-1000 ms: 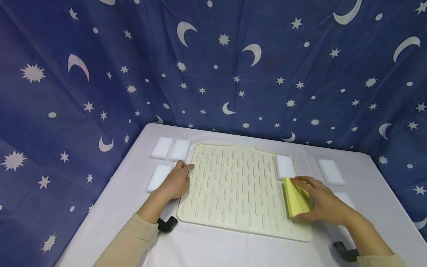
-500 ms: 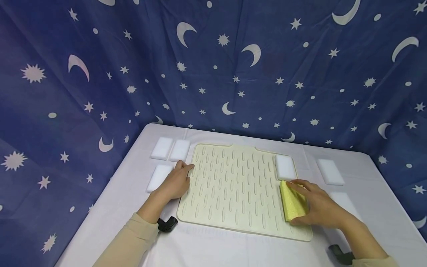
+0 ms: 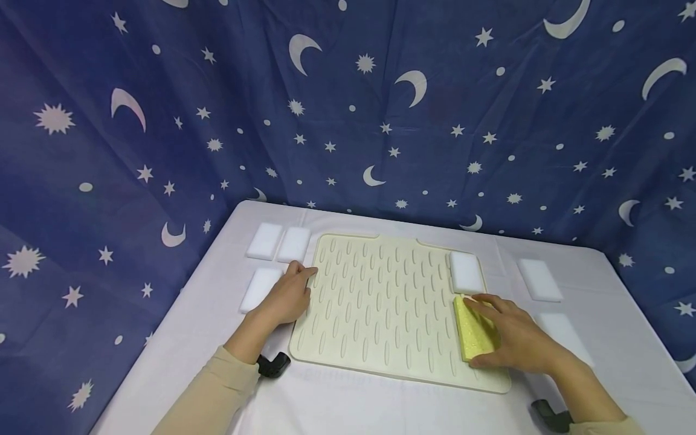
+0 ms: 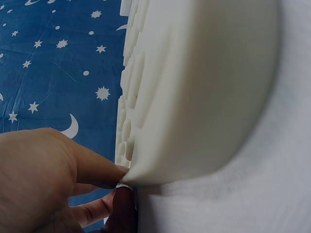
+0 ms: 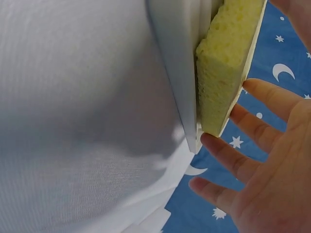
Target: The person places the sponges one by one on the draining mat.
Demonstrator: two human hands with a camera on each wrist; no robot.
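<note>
A cream ridged drying mat (image 3: 380, 302) lies on the white-covered table. At its left edge my left hand (image 3: 288, 295) pinches the rim, the thumb (image 4: 104, 170) over the top in the left wrist view and other fingers below. On the mat's right part rests a yellow sponge (image 3: 475, 331). My right hand (image 3: 519, 335) holds it from the right, thumb at the near end and fingers at the far end. Seen from the right wrist, the fingertips touch the sponge (image 5: 223, 73) along one side. Just beyond it on the mat is a white sponge (image 3: 466, 273).
Left of the mat lie white sponges (image 3: 264, 240), one partly behind the left hand. To the right are two more white sponges (image 3: 540, 280), the nearer partly covered by the right arm. A dark blue curtain (image 3: 348, 109) with moons and stars hangs behind the table.
My right hand has moved the yellow sponge slightly left and towards me, onto the mat below the white sponge. The left hand stays at the mat's edge.
</note>
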